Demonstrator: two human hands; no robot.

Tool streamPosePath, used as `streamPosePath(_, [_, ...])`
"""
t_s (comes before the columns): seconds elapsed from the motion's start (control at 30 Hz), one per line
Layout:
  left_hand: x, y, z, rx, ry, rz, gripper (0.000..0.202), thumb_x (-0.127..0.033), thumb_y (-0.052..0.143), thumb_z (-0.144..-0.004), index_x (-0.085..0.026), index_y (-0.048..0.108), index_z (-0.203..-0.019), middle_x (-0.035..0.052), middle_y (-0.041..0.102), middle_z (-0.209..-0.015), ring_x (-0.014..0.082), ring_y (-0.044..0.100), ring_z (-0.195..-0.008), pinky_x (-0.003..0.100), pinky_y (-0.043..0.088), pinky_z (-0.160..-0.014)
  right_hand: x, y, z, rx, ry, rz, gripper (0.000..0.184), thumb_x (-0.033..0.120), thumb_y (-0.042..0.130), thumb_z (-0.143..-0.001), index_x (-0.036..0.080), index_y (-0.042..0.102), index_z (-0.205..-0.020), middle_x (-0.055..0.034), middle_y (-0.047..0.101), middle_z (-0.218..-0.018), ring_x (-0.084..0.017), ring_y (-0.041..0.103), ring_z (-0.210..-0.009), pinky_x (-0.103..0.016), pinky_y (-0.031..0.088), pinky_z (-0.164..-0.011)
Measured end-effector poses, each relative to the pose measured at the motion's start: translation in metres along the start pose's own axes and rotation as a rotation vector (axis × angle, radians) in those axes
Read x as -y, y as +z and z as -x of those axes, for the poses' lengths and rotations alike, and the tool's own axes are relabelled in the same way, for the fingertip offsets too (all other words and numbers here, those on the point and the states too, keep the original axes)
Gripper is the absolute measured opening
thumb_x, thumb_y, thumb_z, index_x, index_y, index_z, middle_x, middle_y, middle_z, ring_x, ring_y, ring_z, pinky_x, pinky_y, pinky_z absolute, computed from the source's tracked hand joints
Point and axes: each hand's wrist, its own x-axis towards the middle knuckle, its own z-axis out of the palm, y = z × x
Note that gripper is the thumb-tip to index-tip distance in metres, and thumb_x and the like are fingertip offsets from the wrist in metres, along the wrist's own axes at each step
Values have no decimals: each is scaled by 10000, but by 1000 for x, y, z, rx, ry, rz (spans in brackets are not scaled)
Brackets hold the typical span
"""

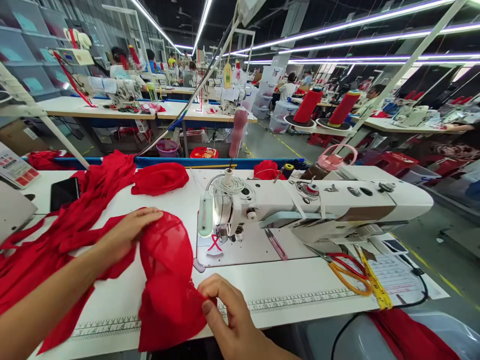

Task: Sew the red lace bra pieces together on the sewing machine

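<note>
A red mesh garment piece point(167, 280) with two rounded cups lies on the white table point(292, 300) in front of me. My left hand point(125, 235) grips its upper left edge, fingers curled over the fabric. My right hand point(228, 312) pinches its lower right edge near the printed ruler at the table's front. A white sewing machine point(318, 205) stands just right of the piece, its needle area point(221, 232) a short way from the fabric.
A heap of red fabric point(75, 210) covers the left of the table, beside a black phone point(64, 192). Orange-handled scissors point(347, 272) and a yellow tape measure point(375, 285) lie at the right. Red thread cones point(307, 106) and other workers' stations stand behind.
</note>
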Motion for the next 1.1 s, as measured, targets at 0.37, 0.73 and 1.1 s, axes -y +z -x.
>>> streamPosePath(0.37, [41,76,94,649,85,129,486,-666,630,-819,-241,644,-1053,43,691,-1006,241,650,-928,286,518,-751,8,-10,10,11,266,17,210,337,489,-991,195,600,-882,25,545,-725,-98,472,-631,-221,383,-598])
streamPosePath(0.73, [46,94,41,175,548,-525,257,-362,406,-1020,-227,613,-952,19,630,-910,169,614,-801,260,444,-683,-54,-68,-27,129,-142,737,360,52,392,-958,179,648,-1177,-99,679,-1059,-194,612,-917,-314,489,-781])
streamPosePath(1.1, [41,84,60,128,728,-321,201,-200,446,-1013,-238,643,-993,2,612,-835,115,589,-719,214,443,-663,-70,-68,-22,346,-356,1050,379,15,450,-912,148,614,-1226,-99,684,-1110,-197,578,-972,-354,402,-826])
